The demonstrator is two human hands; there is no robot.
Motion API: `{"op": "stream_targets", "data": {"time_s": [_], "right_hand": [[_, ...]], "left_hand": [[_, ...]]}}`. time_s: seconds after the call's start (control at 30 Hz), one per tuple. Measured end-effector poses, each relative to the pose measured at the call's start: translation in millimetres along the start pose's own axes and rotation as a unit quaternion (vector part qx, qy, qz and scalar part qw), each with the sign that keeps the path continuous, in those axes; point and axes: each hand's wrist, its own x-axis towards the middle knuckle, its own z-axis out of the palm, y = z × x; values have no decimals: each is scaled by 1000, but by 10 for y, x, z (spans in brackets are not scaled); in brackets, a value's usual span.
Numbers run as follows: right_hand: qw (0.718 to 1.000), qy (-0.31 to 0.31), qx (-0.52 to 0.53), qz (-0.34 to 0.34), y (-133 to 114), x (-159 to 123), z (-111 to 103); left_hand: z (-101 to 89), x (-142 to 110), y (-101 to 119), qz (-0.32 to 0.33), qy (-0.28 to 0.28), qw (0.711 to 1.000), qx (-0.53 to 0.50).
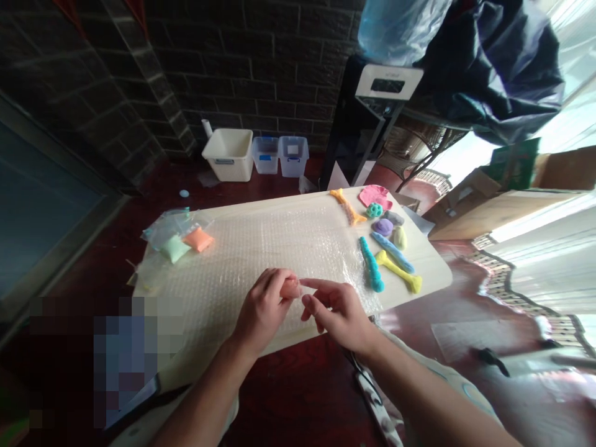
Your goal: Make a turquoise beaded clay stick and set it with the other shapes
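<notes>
My left hand [266, 308] is curled around a small pinkish-orange lump of clay [292, 288], over the near edge of a low white table [433, 273] covered with bubble wrap [279, 242]. My right hand [336, 310] is beside it, its index finger stretched out and touching the lump, the other fingers loosely bent. To the right on the table lie shaped clay pieces: a teal stick [371, 266], a yellow stick [399, 271], a blue stick [393, 251], an orange piece [347, 206], a pink flat piece [375, 196] and small purple and grey lumps.
Small bags of green clay [175, 248] and orange clay [198, 239] lie at the table's left end among plastic wrappers. On the red floor behind stand a white bin [229, 154] and two clear boxes [279, 155]. A water dispenser [372, 118] and cardboard boxes [493, 205] are at the right.
</notes>
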Motion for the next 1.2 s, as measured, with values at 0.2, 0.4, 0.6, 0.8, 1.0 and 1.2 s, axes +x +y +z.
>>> {"op": "stream_targets", "data": {"time_s": [0.2, 0.4, 0.6, 0.8, 1.0, 1.2], "right_hand": [[990, -70, 85, 84, -26, 46, 24], [994, -73, 45, 72, 39, 30, 54], [994, -57, 72, 52, 35, 37, 53], [990, -60, 125, 38, -1, 65, 30], [998, -39, 44, 5, 13, 37, 74], [973, -5, -184, -142, 45, 30, 35]], "left_hand": [[13, 13, -47, 52, 28, 998, 37], [23, -10, -68, 63, 24, 996, 65], [25, -20, -104, -40, -10, 997, 62], [10, -19, -113, -76, -44, 994, 70], [30, -43, -155, -65, -68, 994, 63], [44, -83, -220, -36, -99, 994, 34]]}}
